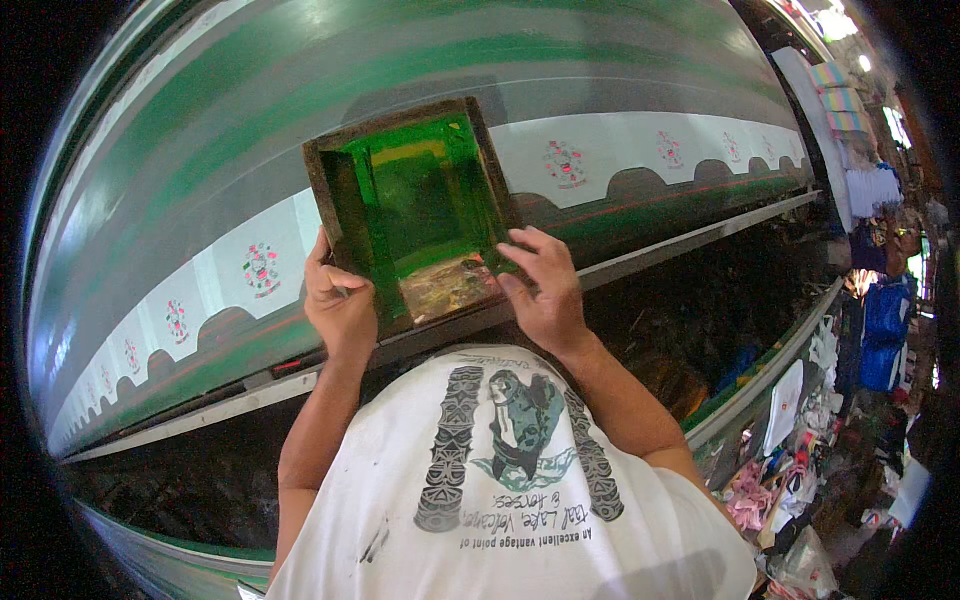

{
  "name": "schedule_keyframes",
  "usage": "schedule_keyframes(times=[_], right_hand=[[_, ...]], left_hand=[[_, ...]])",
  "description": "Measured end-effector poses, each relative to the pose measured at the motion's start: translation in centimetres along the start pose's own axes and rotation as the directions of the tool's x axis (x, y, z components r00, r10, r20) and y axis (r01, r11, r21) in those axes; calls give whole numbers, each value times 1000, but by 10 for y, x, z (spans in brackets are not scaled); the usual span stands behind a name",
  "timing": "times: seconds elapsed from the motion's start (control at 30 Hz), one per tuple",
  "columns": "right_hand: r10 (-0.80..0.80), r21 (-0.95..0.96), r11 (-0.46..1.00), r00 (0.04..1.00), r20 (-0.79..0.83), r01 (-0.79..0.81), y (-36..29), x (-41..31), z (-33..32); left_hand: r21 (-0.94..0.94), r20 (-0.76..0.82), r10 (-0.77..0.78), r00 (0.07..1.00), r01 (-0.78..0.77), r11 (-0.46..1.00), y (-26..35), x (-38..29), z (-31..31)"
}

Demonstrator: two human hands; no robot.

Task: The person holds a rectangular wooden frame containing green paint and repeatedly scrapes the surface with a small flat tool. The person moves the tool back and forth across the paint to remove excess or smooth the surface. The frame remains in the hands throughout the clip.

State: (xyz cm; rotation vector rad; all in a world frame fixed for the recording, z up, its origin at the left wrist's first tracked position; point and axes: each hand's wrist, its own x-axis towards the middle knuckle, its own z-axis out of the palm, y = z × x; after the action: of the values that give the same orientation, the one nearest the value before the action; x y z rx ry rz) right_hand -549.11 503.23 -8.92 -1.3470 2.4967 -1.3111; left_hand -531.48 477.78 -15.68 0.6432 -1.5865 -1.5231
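A wooden-framed printing screen (pixel 420 202) with green mesh is tilted up in front of me, above the edge of a long green and grey table (pixel 600 45). My left hand (pixel 341 300) grips its lower left side, thumb bent inward and fingers outside. At the lower right corner is my right hand (pixel 547 289), its fingers slightly spread over the side rail; the rail is partly hidden there. Beneath and beside the screen, white fabric pieces (pixel 600 142) lie in a row along the table. Each visible piece carries a small red-toned print (pixel 261 270).
A pale rail (pixel 697 229) runs along the table's near edge. Behind me stands another table edge (pixel 765 382). Cloth scraps and plastic (pixel 757 487) are heaped at the lower right. Stacked folded cloth (pixel 840 101) and a blue bundle (pixel 885 337) stand at the far right.
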Motion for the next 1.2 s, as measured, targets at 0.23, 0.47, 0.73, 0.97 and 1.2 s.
schedule_keyframes(times=[0.23, 0.47, 0.73, 0.97, 1.2], right_hand=[[157, 136, 979, 986, -46, -150, 93, -20, -73], [107, 69, 992, 993, -38, -105, 171, -17, -144], [-185, -9, 982, 978, 99, 187, 176, 3, -178], [-375, -68, 901, 848, 375, 428, 149, 31, -160], [-301, -94, 912, 808, 507, 399, 146, 61, -159]], left_hand=[[36, 46, 89, 995, -91, 995, -15, -11, 121], [-153, 27, -55, 998, 58, 987, -28, -24, 227], [-37, 2, -118, 993, 118, 992, -24, -29, 250], [34, -18, -160, 987, 160, 987, -24, -31, 250], [-1, -19, -186, 982, 186, 983, -21, -31, 252]])
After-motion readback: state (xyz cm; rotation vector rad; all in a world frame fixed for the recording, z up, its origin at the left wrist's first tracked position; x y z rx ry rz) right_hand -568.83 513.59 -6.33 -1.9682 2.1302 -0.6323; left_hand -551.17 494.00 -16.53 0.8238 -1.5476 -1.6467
